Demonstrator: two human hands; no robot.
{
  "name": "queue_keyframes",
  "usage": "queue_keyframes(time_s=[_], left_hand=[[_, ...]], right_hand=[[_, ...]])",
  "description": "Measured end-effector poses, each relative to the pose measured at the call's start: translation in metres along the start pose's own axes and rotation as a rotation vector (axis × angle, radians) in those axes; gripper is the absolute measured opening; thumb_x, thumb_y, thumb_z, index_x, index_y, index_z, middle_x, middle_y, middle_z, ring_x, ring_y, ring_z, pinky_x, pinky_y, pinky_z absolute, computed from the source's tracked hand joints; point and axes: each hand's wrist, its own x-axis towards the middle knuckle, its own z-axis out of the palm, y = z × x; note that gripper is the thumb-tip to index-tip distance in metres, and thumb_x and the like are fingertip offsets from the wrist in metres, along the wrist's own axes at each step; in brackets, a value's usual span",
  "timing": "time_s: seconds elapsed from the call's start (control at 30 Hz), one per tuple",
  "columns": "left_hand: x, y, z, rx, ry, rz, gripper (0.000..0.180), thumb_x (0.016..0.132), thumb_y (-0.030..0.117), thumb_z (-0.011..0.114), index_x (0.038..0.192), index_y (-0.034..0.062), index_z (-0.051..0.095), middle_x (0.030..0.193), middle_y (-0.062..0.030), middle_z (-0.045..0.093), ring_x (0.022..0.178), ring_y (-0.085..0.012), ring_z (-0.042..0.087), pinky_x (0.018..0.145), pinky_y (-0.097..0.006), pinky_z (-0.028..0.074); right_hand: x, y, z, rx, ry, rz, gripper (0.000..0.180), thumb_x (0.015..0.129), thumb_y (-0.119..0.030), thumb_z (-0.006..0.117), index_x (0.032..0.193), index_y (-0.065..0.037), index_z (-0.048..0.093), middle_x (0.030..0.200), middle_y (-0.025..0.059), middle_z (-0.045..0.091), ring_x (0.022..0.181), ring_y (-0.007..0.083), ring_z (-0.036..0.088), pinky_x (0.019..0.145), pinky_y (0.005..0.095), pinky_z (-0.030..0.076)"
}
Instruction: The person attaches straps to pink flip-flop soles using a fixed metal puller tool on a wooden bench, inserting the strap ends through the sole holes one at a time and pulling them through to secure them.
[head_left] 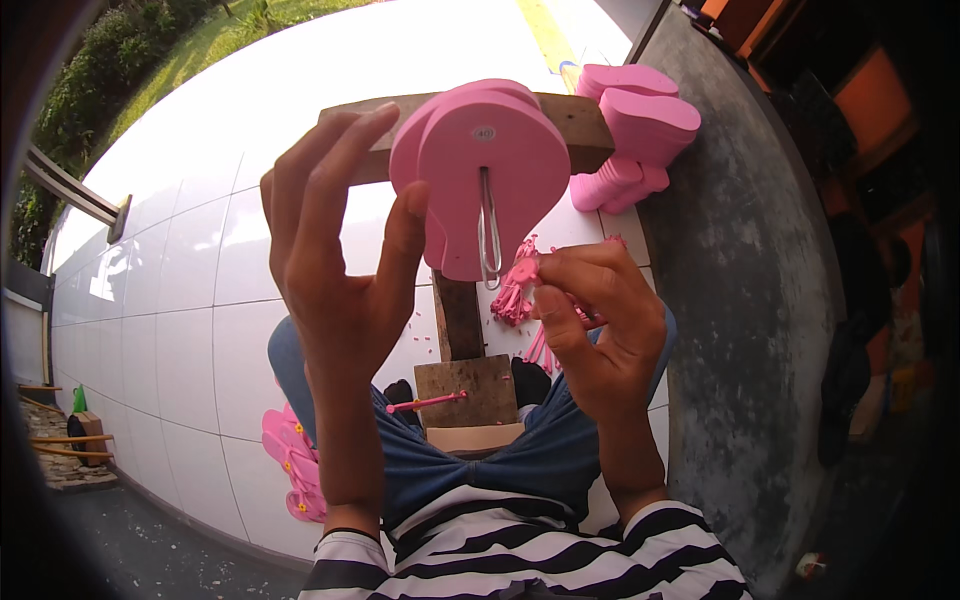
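Observation:
Pink flip-flop soles (455,130), stacked, sit against a wooden beam in front of me. From the upper sole's face sticks a looped metal needle (488,235), its closed end pointing toward me. My left hand (335,215) is beside the soles' left edge, fingers spread and thumb apart from them; the thumb tip overlaps the edge, and whether it touches I cannot tell. Just below right of the needle, my right hand (600,325) pinches a pink flip-flop strap (526,268) with a round end between thumb and forefinger. Part of the strap is hidden by the fingers.
The wooden beam (585,130) rests on a wooden stand (465,385), where a loose pink strap (428,402) lies. More pink straps (512,305) are heaped behind my right hand. Stacked pink soles (650,125) stand at far right; strapped flip-flops (292,460) lie by my left leg.

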Motion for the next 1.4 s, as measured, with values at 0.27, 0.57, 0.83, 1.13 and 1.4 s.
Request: queue_keyframes(time_s=[0.27, 0.57, 0.83, 1.13, 1.4], left_hand=[[0.023, -0.001, 0.012, -0.109, -0.109, 0.026, 0.027, 0.084, 0.009, 0.073, 0.112, 0.0082, 0.071, 0.113, -0.0108, 0.068, 0.097, -0.0201, 0.067, 0.076, -0.030, 0.058], [0.027, 0.006, 0.002, -0.006, -0.098, 0.109, 0.025, 0.079, 0.009, 0.078, 0.104, 0.0094, 0.073, 0.102, -0.0077, 0.072, 0.088, -0.0176, 0.069, 0.073, -0.029, 0.058], [0.023, 0.024, -0.003, 0.082, -0.128, 0.159, 0.026, 0.079, 0.010, 0.078, 0.103, 0.0067, 0.067, 0.096, -0.0083, 0.071, 0.086, -0.0226, 0.069, 0.074, -0.034, 0.056], [0.001, 0.013, 0.011, -0.535, -0.157, -0.234, 0.024, 0.087, 0.007, 0.072, 0.107, 0.0018, 0.060, 0.095, -0.0076, 0.069, 0.093, -0.0160, 0.067, 0.083, -0.029, 0.051], [-0.026, 0.023, 0.034, -1.111, 0.004, -0.497, 0.023, 0.095, 0.012, 0.064, 0.113, -0.0011, 0.059, 0.104, -0.0050, 0.064, 0.095, -0.0095, 0.059, 0.082, -0.024, 0.048]], right_hand=[[0.000, -0.002, 0.003, -0.249, -0.061, -0.224, 0.030, 0.073, 0.001, 0.072, 0.102, -0.003, 0.070, 0.079, 0.0063, 0.064, 0.063, 0.0174, 0.063, 0.055, 0.0290, 0.049], [0.004, -0.017, 0.001, -0.595, -0.183, -0.260, 0.028, 0.072, -0.008, 0.072, 0.100, -0.005, 0.069, 0.069, 0.0021, 0.051, 0.057, 0.0154, 0.056, 0.049, 0.0286, 0.043], [0.015, 0.004, -0.002, -0.548, -0.077, -0.386, 0.024, 0.077, -0.006, 0.071, 0.101, -0.008, 0.069, 0.078, 0.0023, 0.055, 0.064, 0.0157, 0.059, 0.050, 0.0289, 0.045], [0.020, 0.030, -0.002, -0.211, 0.178, -0.163, 0.030, 0.091, -0.025, 0.066, 0.115, -0.007, 0.063, 0.109, 0.0122, 0.058, 0.105, 0.0275, 0.056, 0.090, 0.0402, 0.046], [0.040, 0.034, 0.020, 0.297, -0.103, 0.083, 0.033, 0.086, -0.024, 0.074, 0.106, -0.004, 0.057, 0.094, 0.0104, 0.064, 0.083, 0.0202, 0.064, 0.073, 0.0326, 0.051]])
